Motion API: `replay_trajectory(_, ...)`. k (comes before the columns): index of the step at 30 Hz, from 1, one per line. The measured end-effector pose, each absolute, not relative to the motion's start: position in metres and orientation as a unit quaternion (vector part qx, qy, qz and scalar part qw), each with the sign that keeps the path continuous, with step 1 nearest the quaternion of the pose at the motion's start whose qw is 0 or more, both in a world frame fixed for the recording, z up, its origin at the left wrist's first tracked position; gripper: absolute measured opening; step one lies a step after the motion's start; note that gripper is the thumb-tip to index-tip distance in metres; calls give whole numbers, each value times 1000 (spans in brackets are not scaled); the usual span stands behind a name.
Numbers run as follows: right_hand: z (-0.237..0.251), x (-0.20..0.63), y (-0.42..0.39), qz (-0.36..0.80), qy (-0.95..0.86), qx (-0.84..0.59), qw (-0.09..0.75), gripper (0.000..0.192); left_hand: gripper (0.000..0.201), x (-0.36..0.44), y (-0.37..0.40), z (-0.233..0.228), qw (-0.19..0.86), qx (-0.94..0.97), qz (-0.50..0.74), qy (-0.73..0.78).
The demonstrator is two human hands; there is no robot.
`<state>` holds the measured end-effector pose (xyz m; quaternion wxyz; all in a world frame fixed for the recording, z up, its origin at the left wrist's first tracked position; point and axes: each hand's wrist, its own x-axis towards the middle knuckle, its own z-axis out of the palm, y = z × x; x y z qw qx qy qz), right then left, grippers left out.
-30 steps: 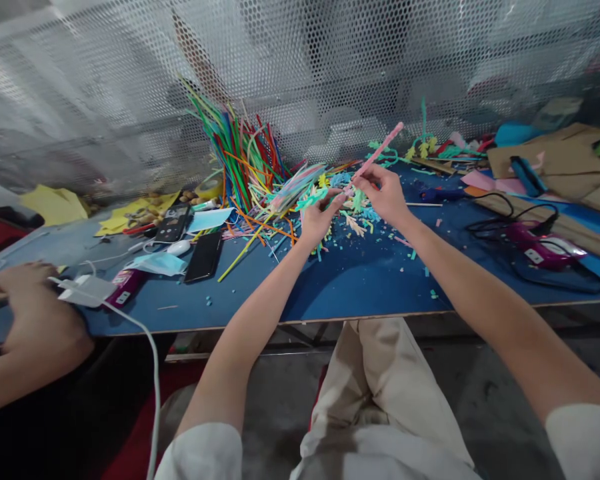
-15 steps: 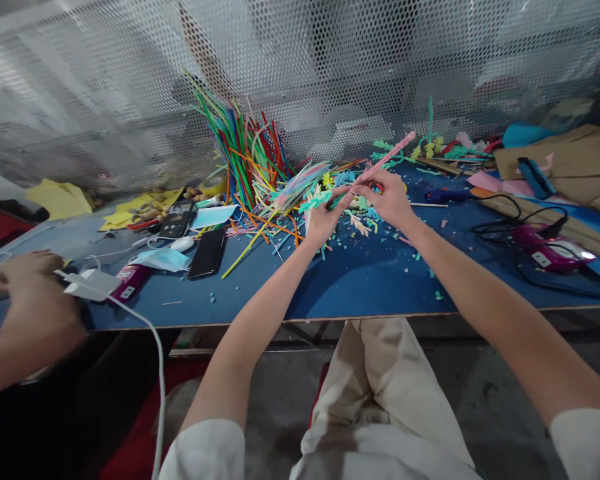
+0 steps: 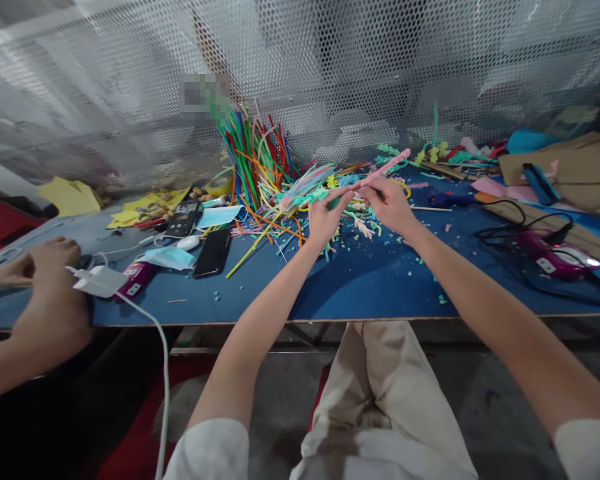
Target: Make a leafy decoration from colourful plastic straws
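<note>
Both hands raised over the far middle of the blue desk (image 3: 360, 280). Right hand (image 3: 387, 200) grip pinched on a pink stick (image 3: 385, 167), which slants up and right above the scrap pile (image 3: 350, 220). Left hand (image 3: 323, 217) fingertips meet the stick's lower end, pinching it. Straws (image 3: 253, 157) fan upward just left. A co-worker's hand (image 3: 50, 280) rests at the desk's left edge.

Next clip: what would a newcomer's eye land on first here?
Probably the fan of bright plastic strips standing against the mesh wall at the back of the blue table. Just in front of it, the left hand and right hand pinch a pink stick between them, above scattered coloured scraps.
</note>
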<state>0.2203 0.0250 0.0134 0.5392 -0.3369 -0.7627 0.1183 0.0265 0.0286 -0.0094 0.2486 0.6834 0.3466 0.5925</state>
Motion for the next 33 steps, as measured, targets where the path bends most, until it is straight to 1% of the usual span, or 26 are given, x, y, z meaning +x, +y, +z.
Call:
replay_trajectory(5, 5, 214, 30, 186, -739, -331, 557, 56, 40, 34, 24, -7, 271, 684, 588, 335)
replay_trajectory(8, 2, 215, 35, 183, -722, -333, 578, 60, 42, 38, 23, -8, 286, 669, 595, 341)
replay_trajectory(10, 2, 219, 36, 156, -721, -344, 581, 53, 41, 40, 22, -10, 292, 663, 599, 342)
replay_trajectory(12, 3, 223, 35, 108, -729, -366, 568, 43, 42, 41, 21, -11, 302, 657, 599, 343)
replay_trajectory(15, 6, 231, 32, 25, -756, -392, 523, 28, 46, 42, 19, -11, 331, 641, 602, 343)
replay_trajectory(18, 9, 237, 32, -8, -800, -379, 466, 27, 47, 42, 20, -9, 345, 630, 606, 342)
replay_trajectory(21, 13, 243, 34, -27, -817, -375, 437, 35, 47, 38, 25, -5, 341, 619, 617, 346)
replay_trajectory(23, 15, 244, 33, -43, -809, -385, 442, 48, 45, 33, 29, -2, 336, 605, 634, 345)
replay_trajectory(26, 20, 243, 29, -72, -795, -391, 459, 74, 39, 26, 35, 1, 326, 590, 662, 328)
replay_trajectory(28, 24, 241, 22, -88, -791, -390, 463, 83, 38, 23, 37, 2, 316, 589, 669, 325)
replay_trajectory(30, 30, 237, 14, -89, -795, -388, 458, 77, 42, 22, 35, 2, 302, 597, 663, 337)
replay_trajectory(33, 37, 231, 1, -74, -805, -383, 446, 52, 47, 24, 30, 3, 256, 629, 636, 368)
